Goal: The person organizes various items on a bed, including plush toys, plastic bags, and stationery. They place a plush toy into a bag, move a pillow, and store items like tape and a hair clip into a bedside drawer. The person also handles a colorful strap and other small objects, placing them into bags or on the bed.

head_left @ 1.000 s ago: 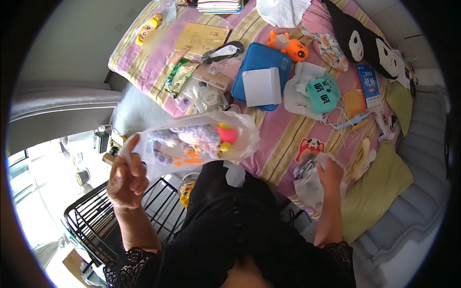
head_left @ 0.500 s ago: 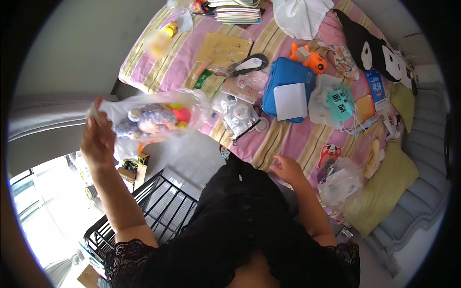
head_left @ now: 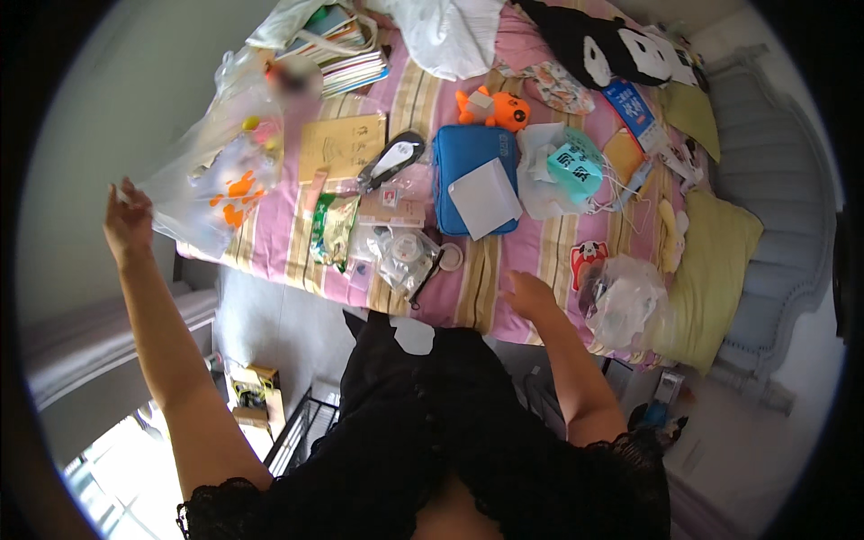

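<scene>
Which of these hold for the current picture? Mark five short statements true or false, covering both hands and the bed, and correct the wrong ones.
1. The left hand holds the clear bag. True.
2. Both hands hold something. False: the right hand looks empty.
3. A flat white item lies on the blue case. True.
4. The orange toy is hidden under the blue case. False: it lies in plain view past the case's far edge.
5. The envelope lies left of the blue case. True.
</scene>
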Demonstrator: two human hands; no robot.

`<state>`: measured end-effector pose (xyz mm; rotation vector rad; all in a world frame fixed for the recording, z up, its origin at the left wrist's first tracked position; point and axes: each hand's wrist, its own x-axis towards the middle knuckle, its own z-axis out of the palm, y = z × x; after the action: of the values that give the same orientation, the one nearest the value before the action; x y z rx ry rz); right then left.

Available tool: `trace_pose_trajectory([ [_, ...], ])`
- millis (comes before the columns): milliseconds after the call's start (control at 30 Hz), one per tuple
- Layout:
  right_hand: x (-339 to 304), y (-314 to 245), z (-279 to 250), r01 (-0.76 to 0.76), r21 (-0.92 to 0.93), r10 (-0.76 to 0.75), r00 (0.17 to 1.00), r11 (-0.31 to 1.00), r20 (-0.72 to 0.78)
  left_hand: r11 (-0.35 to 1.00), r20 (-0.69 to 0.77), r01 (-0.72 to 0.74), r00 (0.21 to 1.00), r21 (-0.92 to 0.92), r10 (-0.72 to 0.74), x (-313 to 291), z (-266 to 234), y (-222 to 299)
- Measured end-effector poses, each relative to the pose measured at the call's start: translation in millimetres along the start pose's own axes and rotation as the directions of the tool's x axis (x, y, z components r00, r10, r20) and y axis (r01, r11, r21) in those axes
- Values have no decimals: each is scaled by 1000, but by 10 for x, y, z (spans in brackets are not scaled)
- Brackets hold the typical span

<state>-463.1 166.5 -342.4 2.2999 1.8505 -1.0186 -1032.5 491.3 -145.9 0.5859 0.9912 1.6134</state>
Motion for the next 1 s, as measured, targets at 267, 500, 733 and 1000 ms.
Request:
trace_pose_trajectory([
  [267,606,873,160,-216,517,387,888,828,-248,837,-373,522,818,164,-438,471,-1217,-1535],
  [500,1911,1532,-303,-589,-49,465,685,807,-561,765,-439,304,898,568,-31,66,-1317,-1511],
  [733,2377,2270,-561,-452,-453,156,819,768,-552,369,-192,30,892,929,410,-713,-733,-1911],
  [1000,752,1320,-1922,-219,10,108,438,976,-892,538,461,-290,861,792,-214,-2210,1097,-3268],
])
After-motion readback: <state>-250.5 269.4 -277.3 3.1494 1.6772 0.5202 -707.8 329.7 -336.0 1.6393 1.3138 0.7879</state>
